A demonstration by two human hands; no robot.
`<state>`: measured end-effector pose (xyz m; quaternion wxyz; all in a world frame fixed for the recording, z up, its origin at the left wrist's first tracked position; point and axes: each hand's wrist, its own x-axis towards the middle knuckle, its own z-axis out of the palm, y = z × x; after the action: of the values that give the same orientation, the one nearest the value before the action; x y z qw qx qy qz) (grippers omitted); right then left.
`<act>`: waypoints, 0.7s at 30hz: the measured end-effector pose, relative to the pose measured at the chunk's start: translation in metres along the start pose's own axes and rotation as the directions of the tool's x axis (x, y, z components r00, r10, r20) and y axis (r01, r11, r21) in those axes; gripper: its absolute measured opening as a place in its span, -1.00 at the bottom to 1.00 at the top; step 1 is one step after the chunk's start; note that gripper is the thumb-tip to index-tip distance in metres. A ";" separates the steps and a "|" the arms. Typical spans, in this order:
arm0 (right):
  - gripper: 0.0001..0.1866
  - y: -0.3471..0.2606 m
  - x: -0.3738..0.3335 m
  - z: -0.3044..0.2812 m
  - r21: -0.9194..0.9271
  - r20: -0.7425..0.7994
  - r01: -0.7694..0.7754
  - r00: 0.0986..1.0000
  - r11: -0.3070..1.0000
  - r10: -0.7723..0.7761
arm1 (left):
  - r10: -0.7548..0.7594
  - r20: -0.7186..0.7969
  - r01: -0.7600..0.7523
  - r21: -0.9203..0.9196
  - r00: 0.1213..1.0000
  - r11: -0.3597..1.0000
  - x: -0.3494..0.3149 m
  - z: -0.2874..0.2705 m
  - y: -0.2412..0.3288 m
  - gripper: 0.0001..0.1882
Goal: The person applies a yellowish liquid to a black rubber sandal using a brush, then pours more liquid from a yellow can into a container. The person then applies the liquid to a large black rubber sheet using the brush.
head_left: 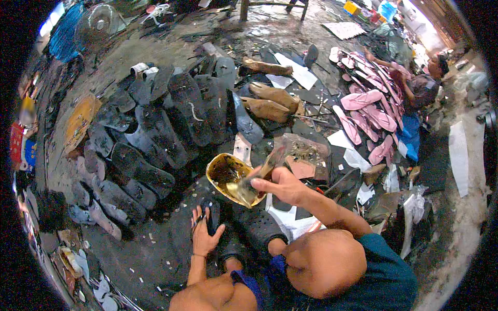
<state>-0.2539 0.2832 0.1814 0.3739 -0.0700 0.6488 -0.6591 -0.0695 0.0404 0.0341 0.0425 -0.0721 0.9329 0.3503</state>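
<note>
My right hand (286, 187) is closed around a paintbrush (271, 161), its bristle end down in a cut-open yellow container (211, 168). Dark, sticky-looking residue coats the inside of that container. Lower and to the left, my left hand (205, 237) reaches down with its fingers spread. It lies against a small black sole-shaped piece (213, 213) on the ground, partly covered by the fingers; whether they press on it is not clear. Black soles (142, 166) lie in overlapping rows to the left and ahead of both hands.
Brown foot-shaped lasts (272, 98) lie beyond the container. Pink flip-flops (368, 111) are heaped at the right, beside a seated person (428, 85). White scraps (298, 72) litter the floor. My black clogs (259, 225) stand close to the container.
</note>
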 end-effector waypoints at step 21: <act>-0.78 -0.042 0.100 0.062 -0.560 0.042 0.502 0.811 0.659 -0.583 | -0.231 0.165 0.071 -0.928 0.959 -0.366 0.060 -0.100 0.057 -0.40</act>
<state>-0.3059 0.1696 0.1894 0.0767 -0.3174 0.7825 -0.5301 -0.1408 0.0110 0.1383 -0.0337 -0.2180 0.2300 0.9479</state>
